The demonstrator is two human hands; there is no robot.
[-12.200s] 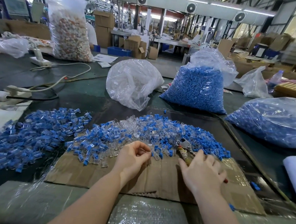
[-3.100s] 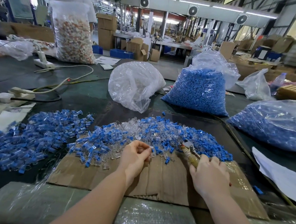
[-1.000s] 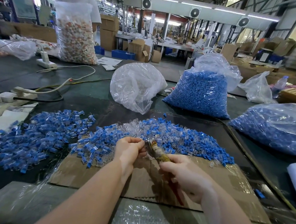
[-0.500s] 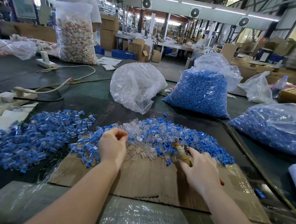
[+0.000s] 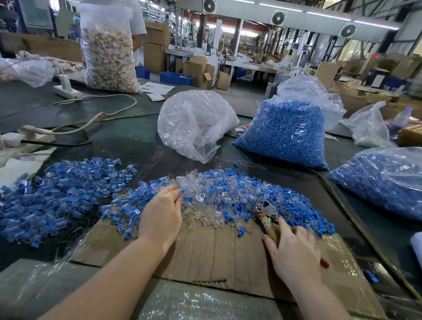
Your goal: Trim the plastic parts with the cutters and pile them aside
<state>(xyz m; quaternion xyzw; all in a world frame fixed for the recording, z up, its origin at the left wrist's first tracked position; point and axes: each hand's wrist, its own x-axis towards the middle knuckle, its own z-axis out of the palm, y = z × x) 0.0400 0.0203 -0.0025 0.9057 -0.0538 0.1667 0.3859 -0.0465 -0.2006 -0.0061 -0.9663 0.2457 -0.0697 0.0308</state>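
Reaching further forward than half a second ago, the left hand is laying its loosely spread fingers on the mixed clear-and-blue plastic parts. Right hand is resting flat, fingers apart, on the cutters beside that pile.

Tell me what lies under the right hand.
The right hand rests on the cutters, whose metal head and wrapped handle stick out toward the parts pile. A red handle tip shows on the cardboard behind the hand. The hand hides the middle handles.
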